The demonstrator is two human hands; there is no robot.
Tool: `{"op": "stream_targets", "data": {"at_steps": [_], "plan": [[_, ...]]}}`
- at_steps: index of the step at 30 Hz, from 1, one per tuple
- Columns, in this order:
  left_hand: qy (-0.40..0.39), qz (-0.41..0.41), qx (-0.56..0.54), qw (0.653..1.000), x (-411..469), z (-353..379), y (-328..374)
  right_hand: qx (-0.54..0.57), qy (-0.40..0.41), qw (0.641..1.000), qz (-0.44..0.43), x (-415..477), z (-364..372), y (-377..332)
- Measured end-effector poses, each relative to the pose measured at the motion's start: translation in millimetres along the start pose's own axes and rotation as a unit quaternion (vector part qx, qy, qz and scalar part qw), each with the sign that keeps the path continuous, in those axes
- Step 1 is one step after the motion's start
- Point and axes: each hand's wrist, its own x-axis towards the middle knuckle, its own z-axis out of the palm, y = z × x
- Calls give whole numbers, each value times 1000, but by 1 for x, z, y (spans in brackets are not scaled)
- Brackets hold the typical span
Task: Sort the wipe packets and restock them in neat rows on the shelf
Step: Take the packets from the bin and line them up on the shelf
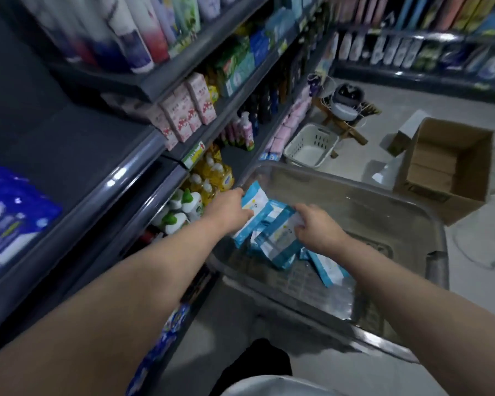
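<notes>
Clear plastic bin (355, 184): at least four blue-and-white wipe packets (280, 242). Left hand (229, 208) grips one, right hand (316, 227) pinches another.

Two bare forearms (143, 281) – no sleeve showing anywhere along them. Left hand (229, 208) & right hand (317, 227) bare too. Bottom centre: black clothing (257, 364), prob. trousers, w/ a white garment (275, 387) edge below – blurry.
</notes>
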Motion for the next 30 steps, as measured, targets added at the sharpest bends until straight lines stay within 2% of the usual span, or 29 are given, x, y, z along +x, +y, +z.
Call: {"op": "stream_targets", "data": {"at_steps": [6, 11, 16, 21, 30], "plan": [[111, -97, -21, 989, -120, -28, -34, 10, -2, 996, -93, -56, -5, -45], [198, -207, -77, 955, -229, -48, -77, 33, -30, 982, -185, -99, 9, -107], [234, -299, -76, 922, -329, -73, -128, 12, -57, 956, -288, -139, 33, -188], [277, -362, -60, 888, -418, -84, -176, 19, -83, 910, -405, -180, 69, -267], [332, -422, 20, 843, -543, -97, -300, 51, -61, 867, -493, -232, 163, -408]]}}
